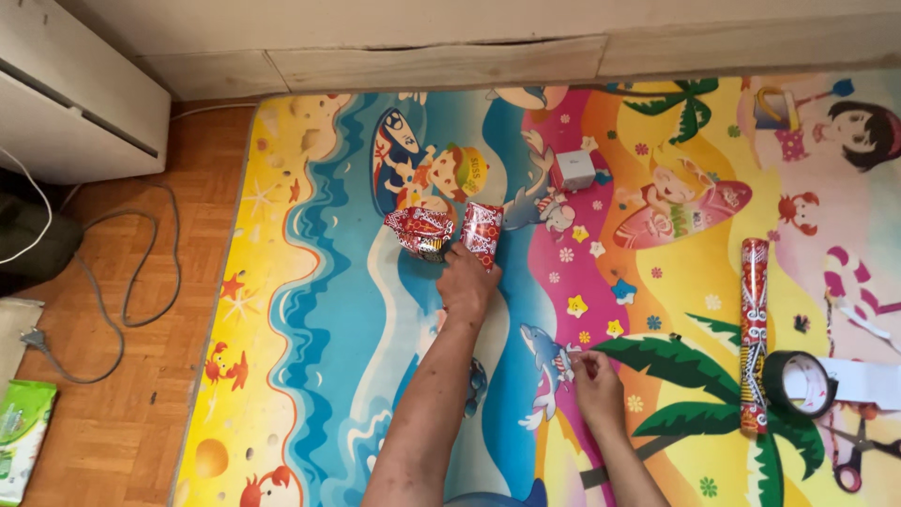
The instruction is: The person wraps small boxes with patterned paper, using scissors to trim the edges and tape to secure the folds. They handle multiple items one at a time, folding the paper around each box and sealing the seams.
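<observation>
My left hand (467,280) reaches far forward over the colourful cartoon play mat (319,310), its fingers on a small box wrapped in red patterned paper (482,233). Just left of that box lies a second red-wrapped parcel (419,231), crumpled at its ends. My right hand (595,387) rests near me on the mat, fingers curled, pinching a small piece of something I cannot make out. A roll of the same red wrapping paper (754,333) lies upright to the right.
A black tape roll (800,383), white paper (868,380) and scissors (852,460) sit at the right edge. A small white cube (573,170) lies farther out. Grey cable (122,300) loops on the wooden floor; a green wipes pack (21,437) lies bottom left.
</observation>
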